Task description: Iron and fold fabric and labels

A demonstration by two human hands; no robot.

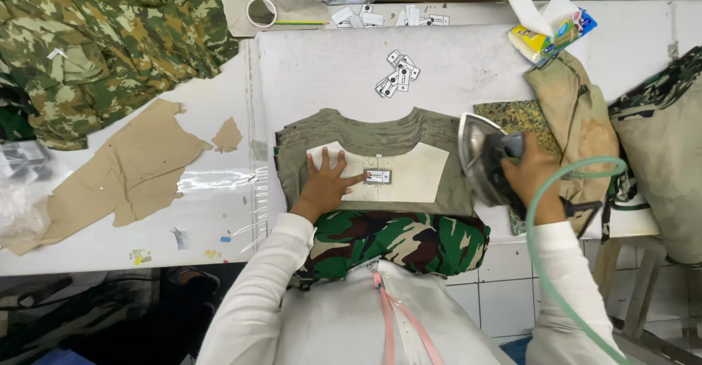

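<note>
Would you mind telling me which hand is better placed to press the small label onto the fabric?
Probably the right hand: it already grips the silver iron beside the small grey label, which the left hand pins flat.

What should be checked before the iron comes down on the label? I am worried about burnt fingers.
1. Small rectangular label lies on the cream lining patch: ok.
2. Left hand away from the label: not ok, a fingertip touches it.
3. Silver steam iron gripped by right hand: ok.
4. Iron lifted off the olive garment stack: ok, tilted up beside it.
5. Green hose free: cannot tell, it loops over the right arm.
</note>
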